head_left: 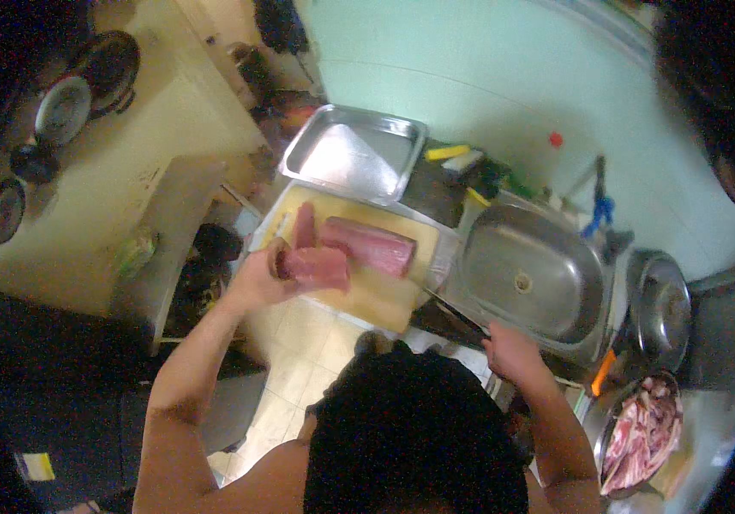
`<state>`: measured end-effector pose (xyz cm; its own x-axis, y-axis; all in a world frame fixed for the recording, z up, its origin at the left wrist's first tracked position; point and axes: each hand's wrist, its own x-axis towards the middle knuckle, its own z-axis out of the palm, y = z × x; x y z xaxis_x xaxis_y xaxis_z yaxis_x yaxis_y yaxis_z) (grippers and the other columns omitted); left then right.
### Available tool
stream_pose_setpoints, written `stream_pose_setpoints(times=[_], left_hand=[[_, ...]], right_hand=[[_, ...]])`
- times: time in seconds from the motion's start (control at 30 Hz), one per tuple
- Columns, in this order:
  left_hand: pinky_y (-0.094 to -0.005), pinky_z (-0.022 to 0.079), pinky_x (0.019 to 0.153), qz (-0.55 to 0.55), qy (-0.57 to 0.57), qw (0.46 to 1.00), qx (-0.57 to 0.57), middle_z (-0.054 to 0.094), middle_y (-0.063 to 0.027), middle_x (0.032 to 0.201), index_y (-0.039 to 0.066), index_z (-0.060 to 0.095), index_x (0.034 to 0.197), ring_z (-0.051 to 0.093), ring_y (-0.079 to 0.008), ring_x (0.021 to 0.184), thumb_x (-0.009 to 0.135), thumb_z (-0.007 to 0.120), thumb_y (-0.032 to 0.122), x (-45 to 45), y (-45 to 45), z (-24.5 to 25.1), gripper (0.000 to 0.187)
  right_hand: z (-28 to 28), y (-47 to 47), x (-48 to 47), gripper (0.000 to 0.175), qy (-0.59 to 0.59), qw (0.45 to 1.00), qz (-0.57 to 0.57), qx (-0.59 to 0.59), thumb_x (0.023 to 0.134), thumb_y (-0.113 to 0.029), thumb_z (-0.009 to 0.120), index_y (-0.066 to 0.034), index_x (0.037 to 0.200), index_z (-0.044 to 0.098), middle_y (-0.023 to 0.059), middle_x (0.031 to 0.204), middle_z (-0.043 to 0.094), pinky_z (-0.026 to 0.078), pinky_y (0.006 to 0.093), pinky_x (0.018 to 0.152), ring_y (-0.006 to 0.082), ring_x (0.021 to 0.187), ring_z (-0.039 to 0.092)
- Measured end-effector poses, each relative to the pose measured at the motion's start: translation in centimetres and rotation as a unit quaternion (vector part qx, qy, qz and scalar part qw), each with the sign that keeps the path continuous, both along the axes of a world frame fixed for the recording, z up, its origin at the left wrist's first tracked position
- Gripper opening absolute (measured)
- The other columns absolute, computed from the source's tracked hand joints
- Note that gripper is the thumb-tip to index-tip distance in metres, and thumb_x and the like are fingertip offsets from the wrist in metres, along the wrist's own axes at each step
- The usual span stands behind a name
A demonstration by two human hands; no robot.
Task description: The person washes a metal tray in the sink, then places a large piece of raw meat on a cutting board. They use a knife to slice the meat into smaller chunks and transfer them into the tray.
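Note:
My left hand [264, 273] is closed around the end of a piece of raw meat [322, 268] at the near left part of a yellow cutting board [374, 308]. Beyond it on the board lie a long block of raw meat [370, 245] and a narrow strip of meat [303, 226]. To the right of the board, my right hand [512, 350] grips a knife [460, 315] by its handle. The blade points up and left toward the board's right part; its tip is blurred.
A metal tray [357, 154] touches the board's far side. A steel sink [528, 276] stands to the right, with a metal bowl [661, 308] past it. Lower right, another vessel holds raw meat pieces [644, 437] near an orange-handled thing [604, 372]. Pans [64, 110] sit at upper left.

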<state>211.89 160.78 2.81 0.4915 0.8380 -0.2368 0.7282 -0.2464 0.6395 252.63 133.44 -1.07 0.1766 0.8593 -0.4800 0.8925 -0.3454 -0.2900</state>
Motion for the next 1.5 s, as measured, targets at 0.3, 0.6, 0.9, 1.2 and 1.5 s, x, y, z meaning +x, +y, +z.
stream_pose_setpoints(times=[0.3, 0.6, 0.9, 1.2, 1.5], left_hand=[[-0.0338, 0.053, 0.093, 0.168, -0.252, 0.916, -0.261, 0.067, -0.0097, 0.115, 0.000, 0.063, 0.129, 0.065, -0.0230, 0.104, 0.073, 0.073, 0.019, -8.0, 10.9, -3.4, 0.060], [-0.0405, 0.057, 0.092, 0.086, -0.079, 0.975, -0.188, 0.073, -0.0134, 0.120, 0.000, 0.063, 0.139, 0.071, -0.0295, 0.103, 0.086, 0.079, 0.034, -7.9, 15.4, -9.4, 0.065], [-0.0548, 0.028, 0.125, -0.303, -0.093, 0.901, 0.295, 0.052, -0.0199, 0.153, 0.008, 0.047, 0.153, 0.045, -0.0385, 0.144, 0.069, 0.090, 0.038, 9.7, 5.9, -3.3, 0.099], [-0.0596, 0.027, 0.123, -0.287, 0.015, 0.898, 0.334, 0.055, -0.0167, 0.144, 0.007, 0.048, 0.150, 0.047, -0.0392, 0.140, 0.066, 0.091, 0.027, 8.6, 0.5, -6.2, 0.096], [-0.0478, 0.049, 0.106, 0.228, -0.082, 0.963, 0.115, 0.058, -0.0184, 0.139, 0.001, 0.042, 0.153, 0.058, -0.0349, 0.126, 0.075, 0.085, 0.017, 4.2, -7.8, -9.3, 0.091]], right_hand=[[2.3, -1.4, -0.7, 0.030, -0.001, 0.999, -0.049, -0.013, 0.100, -0.028, 0.064, -0.0029, 0.115, 0.061, 0.0279, 0.107, 0.071, 0.054, 0.0572, 0.089, 0.0489, 0.104, 0.067], [5.9, -3.2, 1.1, 0.027, -0.030, 0.991, -0.098, 0.083, 0.101, -0.025, 0.064, 0.0008, 0.102, 0.055, 0.0278, 0.086, 0.064, 0.048, 0.0538, 0.073, 0.0499, 0.085, 0.064], [6.2, 1.4, -1.3, 0.028, 0.022, 0.972, -0.142, 0.183, 0.102, -0.028, 0.064, -0.0014, 0.100, 0.056, 0.0270, 0.081, 0.064, 0.049, 0.0561, 0.067, 0.0513, 0.077, 0.064], [5.3, 3.8, -2.1, 0.028, 0.099, 0.967, -0.108, 0.210, 0.101, -0.027, 0.066, -0.0007, 0.102, 0.055, 0.0255, 0.085, 0.061, 0.048, 0.0468, 0.068, 0.0431, 0.075, 0.059], [0.7, 8.3, -0.4, 0.029, 0.133, 0.983, 0.008, 0.129, 0.101, -0.029, 0.064, -0.0021, 0.110, 0.058, 0.0304, 0.101, 0.069, 0.053, 0.0565, 0.081, 0.0524, 0.097, 0.066]])
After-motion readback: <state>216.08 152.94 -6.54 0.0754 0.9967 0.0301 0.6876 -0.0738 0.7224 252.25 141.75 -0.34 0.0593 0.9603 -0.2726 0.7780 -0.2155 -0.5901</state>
